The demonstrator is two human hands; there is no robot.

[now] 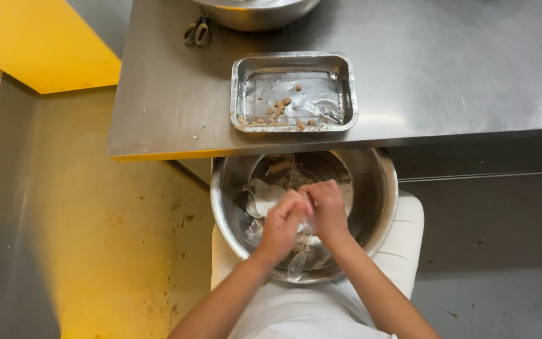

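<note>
Your left hand [281, 226] & right hand [325, 210] met over the steel bowl [381, 201] on your lap, both pinched tight on a small white scrap [265, 196], thin, soft, crumpled. Clear wrinkly plastic [297, 263] lay under them inside the bowl w/ brown bits. Bowl: round, shiny metal. Up on the brushed steel table [446, 69] sat a rectangular foil tray [293, 93] w/ brown crumbs, scissors [197, 31] nearby.

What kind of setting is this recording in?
Probably a commercial or catering kitchen's prep area: a stainless steel worktable, a foil tray with brown food scraps, and a large steel bowl over which both hands, left and right, work.
</note>
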